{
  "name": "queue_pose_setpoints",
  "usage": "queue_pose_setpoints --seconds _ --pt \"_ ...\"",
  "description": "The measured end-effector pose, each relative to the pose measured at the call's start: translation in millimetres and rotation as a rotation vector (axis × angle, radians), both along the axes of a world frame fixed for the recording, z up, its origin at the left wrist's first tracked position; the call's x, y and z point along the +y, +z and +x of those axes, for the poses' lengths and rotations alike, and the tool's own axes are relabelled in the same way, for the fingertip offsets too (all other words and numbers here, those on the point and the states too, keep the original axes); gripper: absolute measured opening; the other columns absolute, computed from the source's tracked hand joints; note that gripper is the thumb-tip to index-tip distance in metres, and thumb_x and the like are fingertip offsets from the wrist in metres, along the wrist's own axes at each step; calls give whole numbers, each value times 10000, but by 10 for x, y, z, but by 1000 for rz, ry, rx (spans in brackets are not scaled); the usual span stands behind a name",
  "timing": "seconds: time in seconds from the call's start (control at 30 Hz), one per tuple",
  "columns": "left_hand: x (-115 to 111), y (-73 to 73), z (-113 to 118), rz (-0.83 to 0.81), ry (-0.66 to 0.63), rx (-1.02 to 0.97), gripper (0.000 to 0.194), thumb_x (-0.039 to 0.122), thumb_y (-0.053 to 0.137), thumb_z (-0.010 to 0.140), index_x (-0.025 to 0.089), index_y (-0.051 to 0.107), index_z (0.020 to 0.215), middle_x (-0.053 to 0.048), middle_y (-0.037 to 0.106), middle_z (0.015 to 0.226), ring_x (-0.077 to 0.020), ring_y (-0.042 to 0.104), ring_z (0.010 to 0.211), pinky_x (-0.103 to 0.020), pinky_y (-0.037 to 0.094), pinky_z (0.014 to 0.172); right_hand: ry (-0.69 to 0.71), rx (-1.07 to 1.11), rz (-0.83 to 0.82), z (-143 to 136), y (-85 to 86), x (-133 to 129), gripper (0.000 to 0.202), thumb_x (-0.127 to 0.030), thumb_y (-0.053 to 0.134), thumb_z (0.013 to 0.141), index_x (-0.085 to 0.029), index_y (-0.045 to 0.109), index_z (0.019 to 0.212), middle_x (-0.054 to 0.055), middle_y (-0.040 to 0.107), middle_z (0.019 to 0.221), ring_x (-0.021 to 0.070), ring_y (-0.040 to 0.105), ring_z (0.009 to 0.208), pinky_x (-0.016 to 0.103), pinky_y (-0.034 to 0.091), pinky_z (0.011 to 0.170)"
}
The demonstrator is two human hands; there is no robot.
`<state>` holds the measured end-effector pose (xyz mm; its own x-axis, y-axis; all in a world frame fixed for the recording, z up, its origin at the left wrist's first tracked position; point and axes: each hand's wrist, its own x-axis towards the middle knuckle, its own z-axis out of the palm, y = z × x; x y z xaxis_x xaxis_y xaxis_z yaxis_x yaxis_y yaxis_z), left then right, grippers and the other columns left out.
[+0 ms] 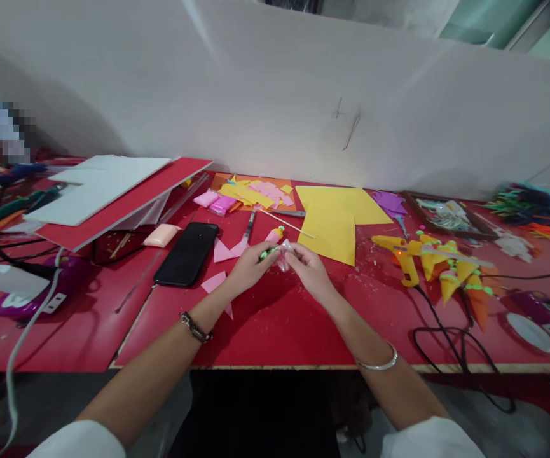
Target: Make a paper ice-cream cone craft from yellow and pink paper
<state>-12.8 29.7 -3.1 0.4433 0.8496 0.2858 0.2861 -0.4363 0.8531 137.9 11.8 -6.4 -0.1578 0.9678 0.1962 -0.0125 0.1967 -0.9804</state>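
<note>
Over the middle of the red table, my left hand and my right hand meet with fingertips pinched. Between them is a small crinkled clear plastic packet, gripped from both sides. Bright green bits show at my left fingers; whether they are inside the packet I cannot tell. Just beyond the hands lies a small pink and yellow cone piece with green on top. Pink paper pieces lie left of the hands, and a yellow sheet lies to the right.
A black phone and a peach packet lie left, near stacked boards. Paper scraps lie behind. On the right are a yellow glue gun with a looping cord, yellow cones and a tray.
</note>
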Motion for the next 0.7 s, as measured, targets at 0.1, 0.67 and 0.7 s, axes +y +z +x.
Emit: queue_pose_setpoints --seconds 0.1,0.67,0.7 --pt "0 5 2 40 15 33 194 324 459 809 149 543 819 18 552 683 -93 481 607 -196 366 590 -48 -21 0 0 -7 2 139 -333 550 733 -201 594 728 -29 516 608 109 480 600 239 380 611" --pt "5 30 -40 191 85 49 140 265 544 760 167 513 855 -5 582 828 -115 522 745 -214 392 676 -83 55 -116 47 -29 52 223 -344 500 746 -222 682 704 -4 664 702 162 586 732 323 406 774" --pt "8 29 -45 195 92 45 131 259 540 763 167 515 853 -2 581 818 -112 524 732 -211 392 669 -65 72 -131 46 -33 55 229 -339 492 747 -220 686 711 2 669 718 167 590 743 329 410 779"
